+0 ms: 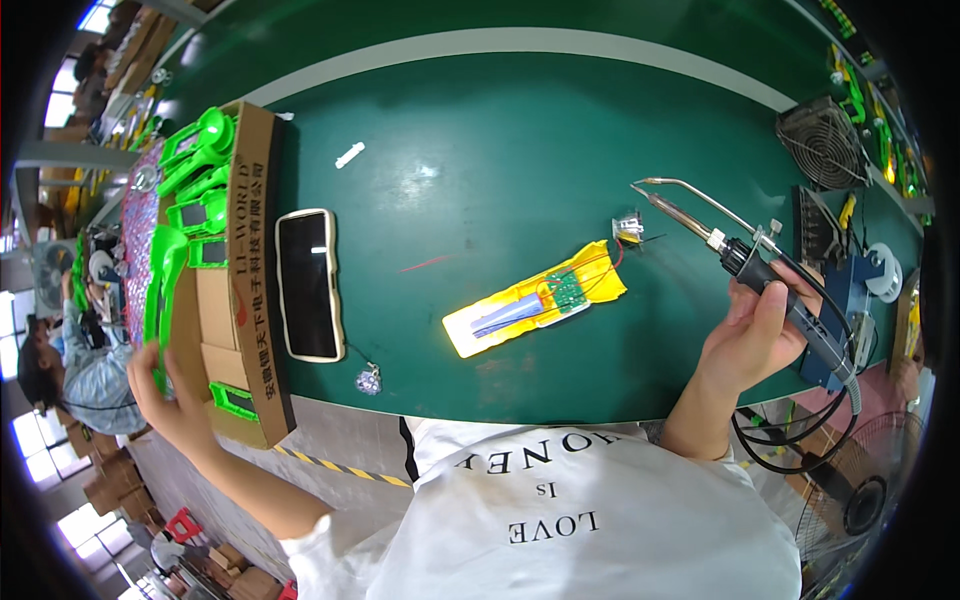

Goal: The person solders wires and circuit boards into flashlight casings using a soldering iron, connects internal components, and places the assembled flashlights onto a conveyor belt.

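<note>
My right hand (755, 330) is wrapped round the dark handle of a soldering iron (745, 262), which has a thin metal solder-feed tube alongside its tip. The tip points up and left, above the bench. Over at the left, my left hand (172, 405) grips the lower end of a long green plastic housing (163, 290) at the cardboard box. In the middle of the bench lies a yellow plastic housing half (462, 332), holding a blue cylindrical battery (508, 314) and a green circuit board (569, 291). Wires link it to a small silvery part (628, 228).
The cardboard box (262, 200) holds several green housings. Beside it lie a phone (308, 285) with a charm, a white strip (350, 155) and a red wire (424, 264). A fan (823, 143) and blue device (850, 300) with solder reel stand at right. The iron's cable loops down.
</note>
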Demonstrator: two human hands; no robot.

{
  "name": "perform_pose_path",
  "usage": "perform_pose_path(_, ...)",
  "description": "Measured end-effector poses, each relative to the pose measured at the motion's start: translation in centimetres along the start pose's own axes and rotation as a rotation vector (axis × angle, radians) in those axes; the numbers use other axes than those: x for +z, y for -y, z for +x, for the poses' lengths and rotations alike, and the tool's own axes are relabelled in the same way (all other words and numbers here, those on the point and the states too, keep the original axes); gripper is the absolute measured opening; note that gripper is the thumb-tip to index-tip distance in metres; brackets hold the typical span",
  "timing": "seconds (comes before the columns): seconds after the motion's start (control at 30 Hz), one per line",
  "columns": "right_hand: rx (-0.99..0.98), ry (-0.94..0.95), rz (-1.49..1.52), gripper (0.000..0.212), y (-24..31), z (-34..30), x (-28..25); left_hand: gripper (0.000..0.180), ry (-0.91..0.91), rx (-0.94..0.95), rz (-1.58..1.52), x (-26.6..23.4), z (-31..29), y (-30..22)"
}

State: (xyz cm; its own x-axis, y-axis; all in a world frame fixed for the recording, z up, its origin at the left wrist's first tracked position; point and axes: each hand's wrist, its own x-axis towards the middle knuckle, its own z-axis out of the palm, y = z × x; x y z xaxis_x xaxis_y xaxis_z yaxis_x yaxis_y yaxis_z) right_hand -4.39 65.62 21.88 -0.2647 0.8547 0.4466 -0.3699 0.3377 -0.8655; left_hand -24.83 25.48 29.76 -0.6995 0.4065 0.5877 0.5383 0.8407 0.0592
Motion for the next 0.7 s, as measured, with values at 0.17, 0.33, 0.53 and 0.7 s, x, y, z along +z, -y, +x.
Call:
perform_pose_path(0.17, -0.06, -0.025, -0.03, 0.022, 0.1, 0.0, 0.2, 0.01, 0.288, -0.189, -0.567, 6.3, -2.2, -11.9)
perform_pose_path(0.33, -0.002, -0.021, -0.028, 0.02, -0.2, -0.2, 0.4, 0.011, 0.631, -0.239, -0.887, 12.7, -1.4, -17.7)
perform_pose_path(0.53, 0.007, -0.066, -0.049, 0.018, 0.1, 0.0, 0.4, 0.004, 0.655, 0.01, -0.872, 13.2, -0.9, -21.6)
perform_pose_path(0.7, -0.012, -0.048, -0.048, 0.018, -0.3, 0.4, 0.0, 0.007, 0.531, 0.109, -0.763, 12.9, -0.1, -23.4)
